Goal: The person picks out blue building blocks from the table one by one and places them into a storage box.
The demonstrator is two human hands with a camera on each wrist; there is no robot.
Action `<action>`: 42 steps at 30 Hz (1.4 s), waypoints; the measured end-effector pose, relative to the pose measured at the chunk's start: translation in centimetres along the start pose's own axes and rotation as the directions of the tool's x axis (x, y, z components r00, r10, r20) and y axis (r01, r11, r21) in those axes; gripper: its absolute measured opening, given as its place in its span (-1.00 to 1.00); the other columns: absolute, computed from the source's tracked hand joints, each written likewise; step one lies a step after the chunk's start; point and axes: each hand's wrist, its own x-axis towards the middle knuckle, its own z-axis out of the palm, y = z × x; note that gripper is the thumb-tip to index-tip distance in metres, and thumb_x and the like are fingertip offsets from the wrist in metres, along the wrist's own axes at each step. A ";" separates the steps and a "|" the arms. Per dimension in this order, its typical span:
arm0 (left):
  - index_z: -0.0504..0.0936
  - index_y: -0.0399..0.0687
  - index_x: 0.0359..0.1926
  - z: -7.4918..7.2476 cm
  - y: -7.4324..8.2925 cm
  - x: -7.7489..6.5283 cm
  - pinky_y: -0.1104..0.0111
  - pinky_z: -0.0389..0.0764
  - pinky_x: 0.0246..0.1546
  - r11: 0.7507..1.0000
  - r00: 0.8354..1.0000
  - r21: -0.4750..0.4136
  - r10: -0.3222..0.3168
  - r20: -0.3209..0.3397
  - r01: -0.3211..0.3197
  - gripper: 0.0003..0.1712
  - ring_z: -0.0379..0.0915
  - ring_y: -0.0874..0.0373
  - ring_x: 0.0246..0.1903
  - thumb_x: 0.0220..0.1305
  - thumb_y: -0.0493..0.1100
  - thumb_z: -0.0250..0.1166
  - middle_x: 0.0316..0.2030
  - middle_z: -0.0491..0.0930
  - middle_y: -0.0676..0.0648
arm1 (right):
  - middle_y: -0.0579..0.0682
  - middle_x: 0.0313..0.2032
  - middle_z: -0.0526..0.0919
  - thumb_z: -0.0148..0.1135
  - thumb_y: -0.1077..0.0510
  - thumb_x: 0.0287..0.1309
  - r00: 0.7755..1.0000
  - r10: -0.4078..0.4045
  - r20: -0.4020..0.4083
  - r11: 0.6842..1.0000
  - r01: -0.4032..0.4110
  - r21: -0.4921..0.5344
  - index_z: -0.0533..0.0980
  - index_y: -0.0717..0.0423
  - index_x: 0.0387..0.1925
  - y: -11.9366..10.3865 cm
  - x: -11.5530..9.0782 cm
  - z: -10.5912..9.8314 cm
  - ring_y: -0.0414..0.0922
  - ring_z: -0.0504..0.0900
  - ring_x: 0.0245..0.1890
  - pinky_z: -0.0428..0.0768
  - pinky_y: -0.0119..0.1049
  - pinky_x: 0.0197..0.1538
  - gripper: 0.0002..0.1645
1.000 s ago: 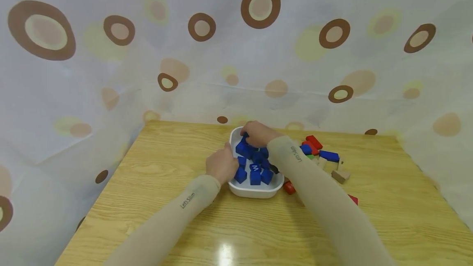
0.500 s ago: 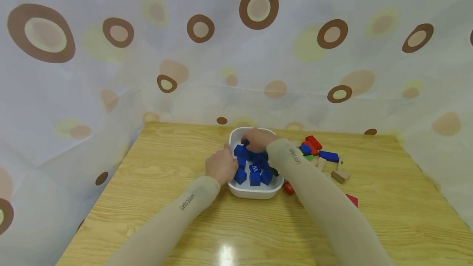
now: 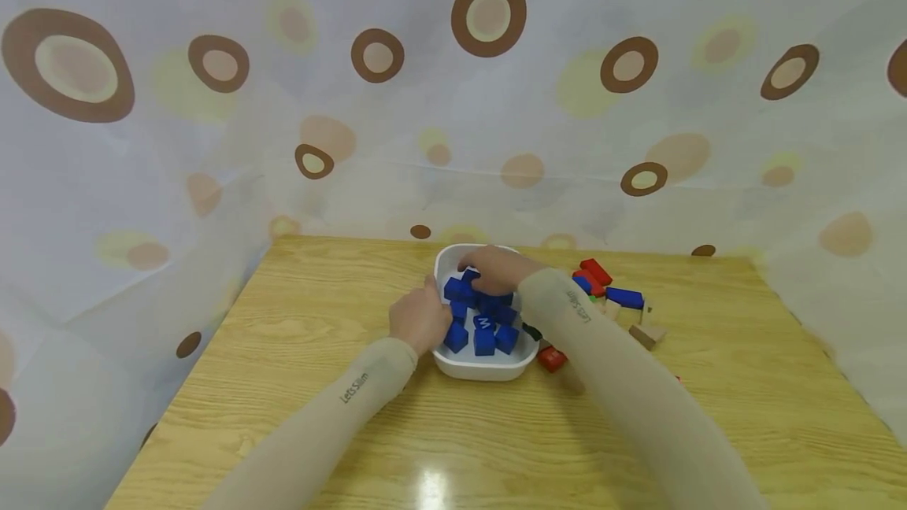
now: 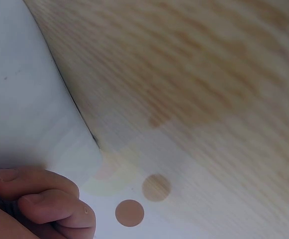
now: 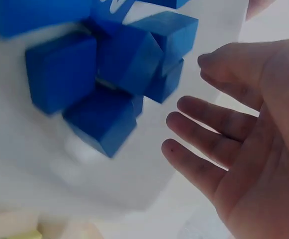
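Observation:
A white plastic tub (image 3: pixel 485 371) stands on the wooden table, with several blue blocks (image 3: pixel 485 341) inside; one shows a white letter. At the tub's left side, my left hand (image 3: pixel 420 319) grips the rim. The left wrist view has its curled fingers (image 4: pixel 54 204) against the white wall. My right hand (image 3: pixel 496 270) is over the far part of the tub, above the blocks there. In the right wrist view, its fingers (image 5: pixel 199 169) are spread and relaxed beside the blue blocks (image 5: pixel 129 59), holding nothing.
Right of the tub lie several loose blocks: a red block (image 3: pixel 597 271), a long blue block (image 3: pixel 625 297) and a wooden block (image 3: pixel 647 336). Another red block (image 3: pixel 551 358) sits close to the tub's near right corner. A patterned cloth (image 3: pixel 453 140) hangs behind the table.
My right hand has come slightly nearer from the tub's far end, and its fingers have loosened from a blue block at the back. My left hand stays at the rim.

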 end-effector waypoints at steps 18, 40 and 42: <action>0.20 -0.22 0.50 0.0 0.1 0.0 0.06 0.65 0.00 0.999 1.000 -0.031 -0.007 0.002 0.007 -0.27 0.63 -0.01 -0.14 0.41 -0.05 0.15 0.06 0.65 -0.22 | 0.02 0.29 0.54 0.20 0.03 0.38 0.993 0.014 -0.116 0.999 -0.009 0.048 0.53 -0.06 0.27 1.8 -6.7 -1.4 0.02 0.47 0.32 0.42 0.05 0.37 -0.54; 0.18 -0.24 0.51 0.3 -0.1 0.2 0.07 0.65 0.01 0.999 1.000 -0.043 0.007 0.016 -0.006 -0.26 0.63 0.01 -0.13 0.41 -0.05 0.13 0.09 0.63 -0.23 | 0.19 0.16 0.61 0.14 0.19 0.36 0.966 0.004 -0.258 0.998 0.012 0.061 0.59 0.17 0.14 12.5 -13.4 0.5 0.13 0.58 0.10 0.53 0.15 0.20 -0.63; 0.17 -0.23 0.51 0.3 -0.1 0.2 0.07 0.65 0.03 0.999 1.000 -0.049 0.004 0.017 -0.003 -0.26 0.63 0.01 -0.12 0.42 -0.05 0.12 0.11 0.63 -0.23 | 0.21 0.19 0.59 0.14 0.19 0.37 0.968 0.024 -0.250 0.997 -0.006 0.073 0.58 0.18 0.16 13.4 -13.8 0.6 0.18 0.56 0.15 0.51 0.17 0.21 -0.62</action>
